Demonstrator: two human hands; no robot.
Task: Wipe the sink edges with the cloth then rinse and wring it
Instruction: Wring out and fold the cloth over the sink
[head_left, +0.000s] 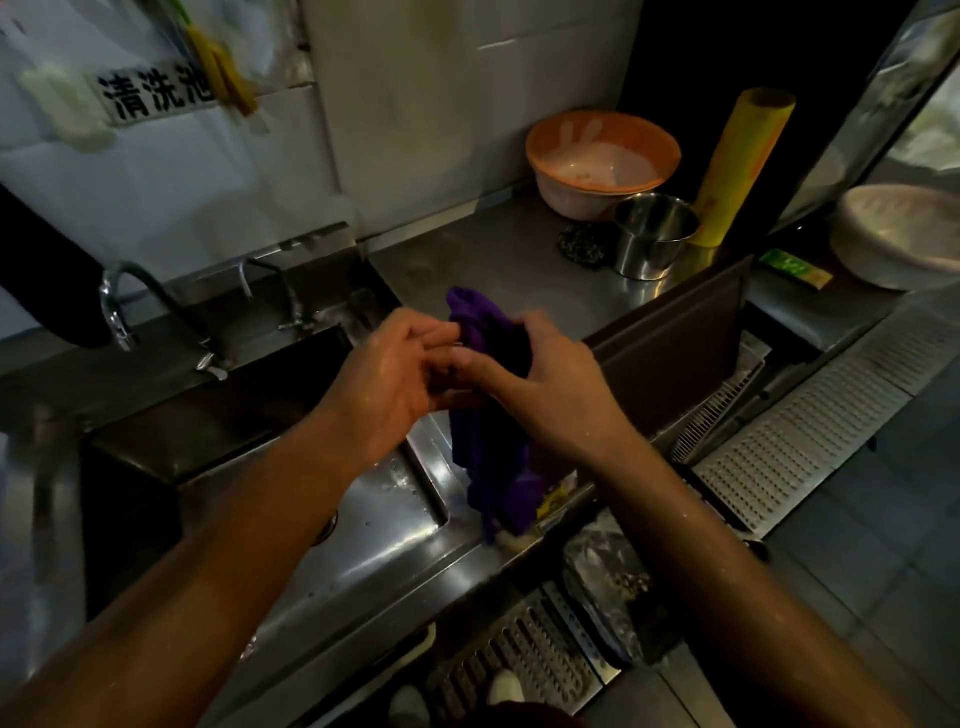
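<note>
Purple cloth (488, 415) gripped by both hands, left hand (395, 374) and right hand (540, 384) fingers curled round it

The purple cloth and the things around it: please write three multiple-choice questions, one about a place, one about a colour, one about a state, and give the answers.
1. Where does the steel cup stand?
A. inside the sink
B. on the counter, in front of the orange basin
C. on the floor grating

2. What colour is the upright roll beside the cup?
A. yellow
B. blue
C. white

3. How is the purple cloth held?
A. lying flat in the sink
B. hanging on the tap
C. gripped by both hands above the sink edge

Answers:
1 B, it stands just before the orange basin.
2 A, the roll is plainly yellow.
3 C, the left hand and right hand both clasp it over the sink edge.
</note>
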